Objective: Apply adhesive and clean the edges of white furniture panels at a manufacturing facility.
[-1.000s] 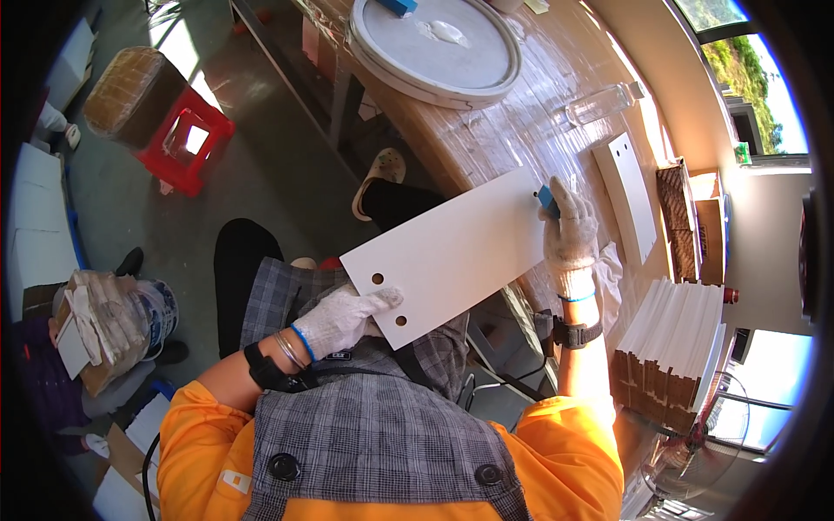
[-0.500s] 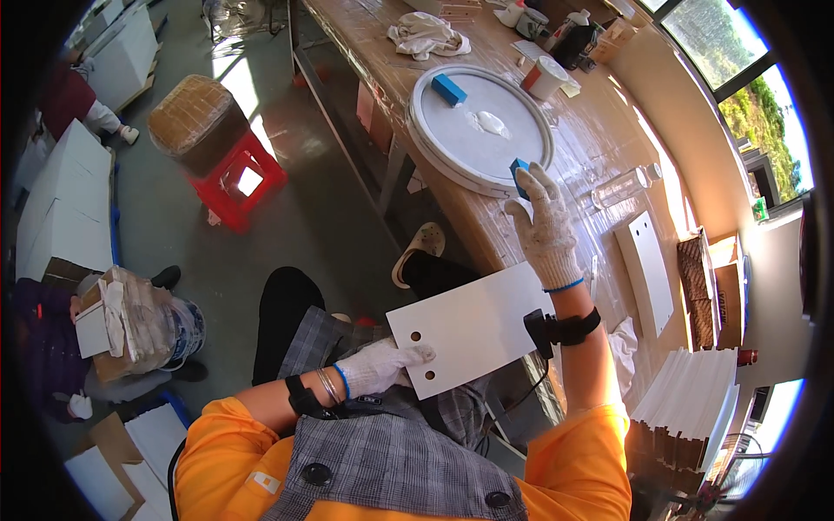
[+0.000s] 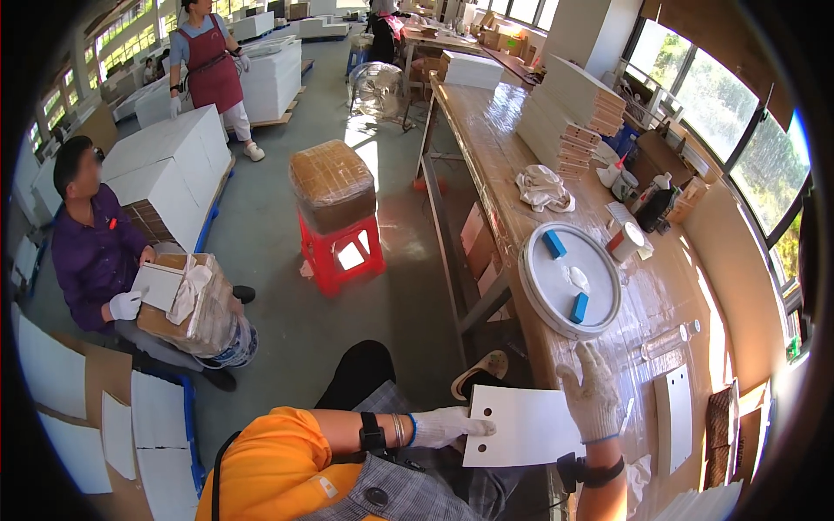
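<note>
My left hand (image 3: 441,427), in a white knit glove, grips the end of a flat white panel (image 3: 526,434) that has two dark round holes. The panel extends right, over my lap, to the table edge. My right hand (image 3: 593,391), also gloved, is above the table by the panel's far end, its fingers apart and nothing in them. Just beyond it lies a round grey lid (image 3: 550,291) bearing a blob of white paste (image 3: 577,277). Two blue blocks rest on the lid: a far one (image 3: 553,244) and a nearer one (image 3: 579,306).
On the table stand a clear bottle (image 3: 665,344), another white holed panel (image 3: 674,418), a crumpled cloth (image 3: 546,188) and stacked white boards (image 3: 569,117). A box sits on a red stool (image 3: 343,256) to the left. Two other people, one seated (image 3: 100,243) and one standing (image 3: 208,52), are at left.
My right hand has drawn back from the nearer blue block, which stays on the lid. The whole view has tilted up and left. My left hand keeps hold of the panel.
</note>
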Demonstrator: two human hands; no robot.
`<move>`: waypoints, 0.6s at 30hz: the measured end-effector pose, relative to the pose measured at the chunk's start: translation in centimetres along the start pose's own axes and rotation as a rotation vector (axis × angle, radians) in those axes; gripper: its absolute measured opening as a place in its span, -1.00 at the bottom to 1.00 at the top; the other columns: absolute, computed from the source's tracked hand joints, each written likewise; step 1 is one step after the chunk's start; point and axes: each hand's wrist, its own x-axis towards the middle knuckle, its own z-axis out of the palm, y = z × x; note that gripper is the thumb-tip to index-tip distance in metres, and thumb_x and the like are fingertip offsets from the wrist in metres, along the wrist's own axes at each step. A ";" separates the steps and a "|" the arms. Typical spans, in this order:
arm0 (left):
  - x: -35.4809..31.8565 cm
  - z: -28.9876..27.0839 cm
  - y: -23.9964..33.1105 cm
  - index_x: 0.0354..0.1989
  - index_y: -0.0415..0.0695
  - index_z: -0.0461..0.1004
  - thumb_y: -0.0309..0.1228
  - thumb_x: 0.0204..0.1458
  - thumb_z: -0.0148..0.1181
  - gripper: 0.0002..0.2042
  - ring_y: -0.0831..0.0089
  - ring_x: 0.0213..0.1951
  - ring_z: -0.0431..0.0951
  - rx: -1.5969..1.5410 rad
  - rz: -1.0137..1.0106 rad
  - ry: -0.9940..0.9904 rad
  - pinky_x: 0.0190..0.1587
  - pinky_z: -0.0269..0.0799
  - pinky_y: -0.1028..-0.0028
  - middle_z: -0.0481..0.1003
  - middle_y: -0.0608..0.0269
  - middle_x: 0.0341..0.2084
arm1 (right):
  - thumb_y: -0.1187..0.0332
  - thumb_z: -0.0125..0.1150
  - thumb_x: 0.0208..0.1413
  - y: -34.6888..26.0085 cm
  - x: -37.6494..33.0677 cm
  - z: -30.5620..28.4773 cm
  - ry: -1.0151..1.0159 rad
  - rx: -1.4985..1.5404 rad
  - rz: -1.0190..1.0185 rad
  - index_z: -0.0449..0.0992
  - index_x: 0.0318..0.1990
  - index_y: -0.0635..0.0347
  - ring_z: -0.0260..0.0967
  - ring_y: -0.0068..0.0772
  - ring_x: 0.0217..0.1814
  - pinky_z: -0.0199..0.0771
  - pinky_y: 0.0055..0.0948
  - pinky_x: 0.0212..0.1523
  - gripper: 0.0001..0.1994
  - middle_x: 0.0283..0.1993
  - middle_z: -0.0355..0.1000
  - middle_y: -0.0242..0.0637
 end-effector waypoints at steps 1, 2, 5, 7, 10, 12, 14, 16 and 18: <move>-0.2 0.3 0.8 0.13 -0.18 0.28 -0.11 0.13 0.10 -0.51 0.32 -0.06 0.50 0.032 0.014 -0.007 -0.03 0.48 0.28 0.46 0.15 -0.09 | 0.06 0.10 0.10 -0.9 -1.4 -1.3 -0.129 -0.005 0.094 0.47 -0.03 0.19 0.36 0.08 -0.01 0.36 -0.11 -0.02 -0.58 -0.07 0.42 0.04; -0.5 0.6 1.6 0.13 -0.18 0.28 -0.11 0.13 0.10 -0.51 0.32 -0.06 0.50 0.046 0.036 0.005 -0.03 0.48 0.28 0.46 0.15 -0.09 | 0.07 0.10 0.11 -1.6 -2.7 -2.4 -0.234 -0.015 0.153 0.52 -0.15 0.20 0.44 0.07 -0.17 0.40 -0.11 -0.14 -0.63 -0.25 0.49 0.01; -1.2 2.6 4.4 0.13 -0.23 0.28 -0.12 0.13 0.10 -0.49 0.41 -0.05 0.48 0.219 0.149 -0.030 -0.02 0.45 0.38 0.45 0.19 -0.07 | 0.08 0.11 0.09 -3.8 -6.3 -4.8 -0.232 0.061 0.131 0.54 -0.27 0.21 0.43 0.10 -0.31 0.39 -0.10 -0.28 -0.66 -0.42 0.48 0.00; -1.7 4.7 6.2 0.08 -0.22 0.34 -0.07 0.10 0.11 -0.49 0.39 -0.11 0.51 0.425 0.257 -0.001 -0.07 0.42 0.44 0.49 0.19 -0.14 | 0.08 0.12 0.08 -4.8 -8.3 -5.9 -0.211 0.136 0.180 0.52 -0.27 0.25 0.43 0.10 -0.32 0.38 -0.10 -0.28 -0.65 -0.41 0.47 0.02; -2.1 8.1 9.0 0.03 -0.22 0.38 -0.06 0.07 0.11 -0.50 0.33 -0.17 0.53 0.783 0.370 0.017 -0.12 0.41 0.43 0.51 0.11 -0.19 | 0.16 0.11 0.10 -6.1 -11.0 -6.6 -0.099 0.159 0.166 0.46 -0.20 0.32 0.46 0.00 -0.36 0.40 -0.18 -0.34 -0.66 -0.40 0.49 0.00; -1.8 11.1 9.8 -0.03 -0.24 0.41 -0.09 0.05 0.11 -0.53 0.19 -0.23 0.55 1.104 0.429 0.066 -0.16 0.43 0.35 0.51 0.01 -0.24 | 0.22 0.11 0.14 -6.7 -13.2 -7.5 -0.009 0.350 0.321 0.31 0.11 0.36 0.43 -0.20 -0.11 0.42 -0.36 -0.16 -0.53 -0.11 0.43 0.02; -1.7 13.6 9.6 0.06 -0.23 0.35 -0.14 0.04 0.11 -0.51 0.13 -0.21 0.54 1.209 0.587 -0.078 -0.15 0.45 0.31 0.49 -0.04 -0.27 | 0.19 0.00 0.21 -7.4 -15.4 -8.4 -0.037 0.744 0.528 0.18 0.19 0.45 0.40 -0.26 -0.05 0.43 -0.37 -0.12 -0.47 -0.01 0.39 -0.04; -1.4 15.9 8.8 0.10 -0.25 0.30 -0.17 0.02 0.12 -0.48 0.10 -0.22 0.54 1.265 0.629 -0.201 -0.13 0.45 0.30 0.48 -0.07 -0.28 | 0.17 -0.10 0.26 -8.3 -18.3 -9.4 0.154 0.999 0.577 0.25 0.13 0.44 0.39 -0.35 -0.05 0.44 -0.41 -0.11 -0.52 -0.02 0.40 -0.14; -0.5 18.1 7.7 0.15 -0.27 0.25 -0.19 0.00 0.13 -0.44 0.07 -0.23 0.54 1.304 0.695 -0.336 -0.12 0.45 0.29 0.47 -0.09 -0.29 | 0.22 -0.26 0.30 -7.9 -21.6 -12.3 -0.030 0.518 0.418 0.27 0.20 0.19 0.35 -0.29 0.06 0.39 -0.39 0.06 -0.59 0.08 0.36 -0.10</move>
